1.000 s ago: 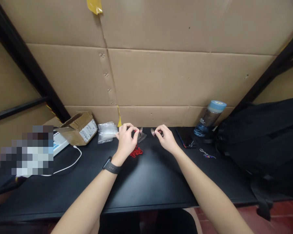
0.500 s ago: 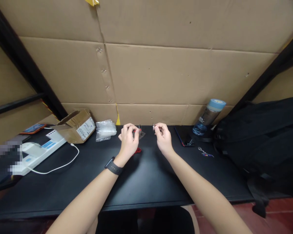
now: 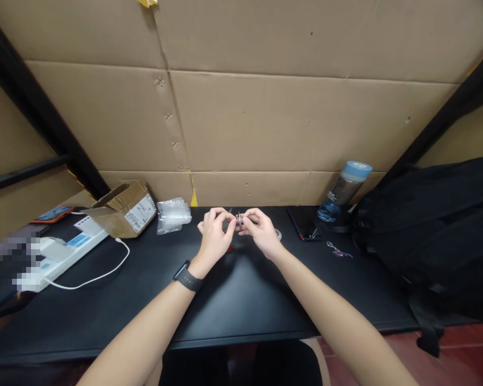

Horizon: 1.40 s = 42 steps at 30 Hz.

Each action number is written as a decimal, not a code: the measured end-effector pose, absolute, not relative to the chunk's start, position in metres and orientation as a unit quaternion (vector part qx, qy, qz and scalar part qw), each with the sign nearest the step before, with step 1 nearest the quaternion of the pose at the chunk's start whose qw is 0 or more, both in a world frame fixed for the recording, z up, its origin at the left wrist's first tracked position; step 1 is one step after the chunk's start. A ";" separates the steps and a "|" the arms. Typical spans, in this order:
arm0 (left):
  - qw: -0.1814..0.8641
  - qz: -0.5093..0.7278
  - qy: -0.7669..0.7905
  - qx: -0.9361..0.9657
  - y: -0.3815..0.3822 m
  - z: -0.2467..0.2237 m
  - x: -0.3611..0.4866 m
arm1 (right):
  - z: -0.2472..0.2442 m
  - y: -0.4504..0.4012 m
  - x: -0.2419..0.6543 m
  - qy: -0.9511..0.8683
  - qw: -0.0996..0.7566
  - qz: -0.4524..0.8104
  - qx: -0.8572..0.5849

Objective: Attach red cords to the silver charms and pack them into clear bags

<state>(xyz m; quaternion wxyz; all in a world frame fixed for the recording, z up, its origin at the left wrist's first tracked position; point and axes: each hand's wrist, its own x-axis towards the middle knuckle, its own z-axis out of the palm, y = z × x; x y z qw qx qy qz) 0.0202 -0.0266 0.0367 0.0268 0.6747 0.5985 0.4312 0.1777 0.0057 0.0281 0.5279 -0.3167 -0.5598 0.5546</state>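
Above the middle of the black table [image 3: 233, 300], my left hand [image 3: 214, 236] and my right hand [image 3: 262, 234] meet with their fingertips nearly touching. A small thin disc [image 3: 240, 219], seen edge-on, stands between them, pinched by my right fingers. My left thumb and fingers are closed on a small piece with some red on it, mostly hidden. Under my left hand, part of a red object [image 3: 229, 249] shows on the table. Just behind my right hand, a pale, round-edged thing [image 3: 279, 235] peeks out, largely covered.
Left: an open cardboard box [image 3: 124, 209], clear plastic bags [image 3: 174, 215], a white power strip [image 3: 70, 252] with a cable. Right: a phone-like dark slab [image 3: 304, 224], a keychain [image 3: 338, 250], a water bottle [image 3: 344, 193] and a black backpack [image 3: 434, 236]. Cardboard [image 3: 257, 123] walls the back.
My hands, apart before, have come together, the right one moving left with the thin disc. A pale round-edged thing now shows behind my right hand.
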 end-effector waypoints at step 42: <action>-0.001 0.175 0.446 0.878 -0.008 -0.002 0.022 | 0.039 0.025 0.233 -0.809 0.168 0.094 -0.555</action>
